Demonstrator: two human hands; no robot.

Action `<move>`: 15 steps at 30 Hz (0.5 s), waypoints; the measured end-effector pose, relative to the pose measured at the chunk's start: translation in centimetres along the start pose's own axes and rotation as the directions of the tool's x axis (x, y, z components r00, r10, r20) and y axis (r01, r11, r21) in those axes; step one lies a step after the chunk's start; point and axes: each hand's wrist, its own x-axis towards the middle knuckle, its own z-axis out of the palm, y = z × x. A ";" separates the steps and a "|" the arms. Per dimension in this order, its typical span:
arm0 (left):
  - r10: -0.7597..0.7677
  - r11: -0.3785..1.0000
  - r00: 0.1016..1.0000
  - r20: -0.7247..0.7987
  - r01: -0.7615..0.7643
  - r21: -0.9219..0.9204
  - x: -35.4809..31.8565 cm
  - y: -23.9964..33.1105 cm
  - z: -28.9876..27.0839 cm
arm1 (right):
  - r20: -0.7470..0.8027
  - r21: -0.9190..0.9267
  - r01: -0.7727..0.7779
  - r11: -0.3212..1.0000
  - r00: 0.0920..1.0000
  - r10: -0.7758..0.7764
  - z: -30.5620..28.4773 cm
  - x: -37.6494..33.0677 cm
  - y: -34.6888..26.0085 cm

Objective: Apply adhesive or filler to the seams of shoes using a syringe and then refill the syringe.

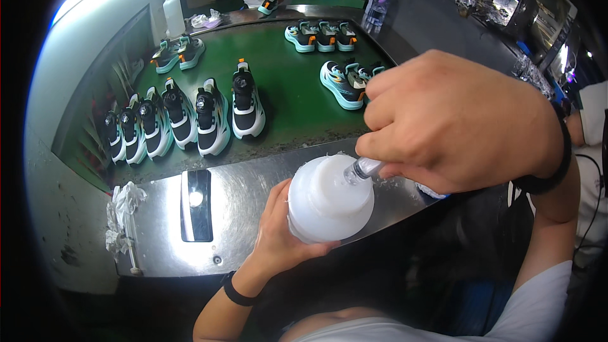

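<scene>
My left hand (pixel 283 231) is wrapped around the side of a white plastic bottle (pixel 332 199), held over the near edge of the metal ledge. In my right hand (pixel 443 120) is a clear syringe-like tube (pixel 365 168), gripped between curled fingers. Its end meets the top of the bottle; whether it goes inside I cannot tell. The far part of the tube is hidden by my fingers.
Several black, white and teal sneakers (pixel 212 117) stand on the green belt (pixel 285 101), more at its far right. A dark phone-like slab (pixel 197 206) and crumpled white tissue (pixel 128 197) lie on the ledge (pixel 244 183). Across the belt, a person holds another sneaker (pixel 269 4).
</scene>
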 end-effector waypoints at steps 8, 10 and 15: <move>0.004 1.000 1.000 0.008 -0.004 0.027 -0.1 0.5 -0.2 | 0.136 -0.033 -0.003 0.999 0.991 0.008 -1.7 2.6 -2.8; 0.017 0.999 1.000 0.003 -0.017 0.042 -0.4 0.5 -0.2 | 0.260 -0.315 0.026 0.949 0.964 0.060 -1.2 2.9 -4.5; -0.174 0.982 0.969 -0.177 0.157 -0.109 -4.4 0.2 -1.9 | 0.301 -0.714 0.108 0.692 0.939 0.164 3.4 2.6 -7.2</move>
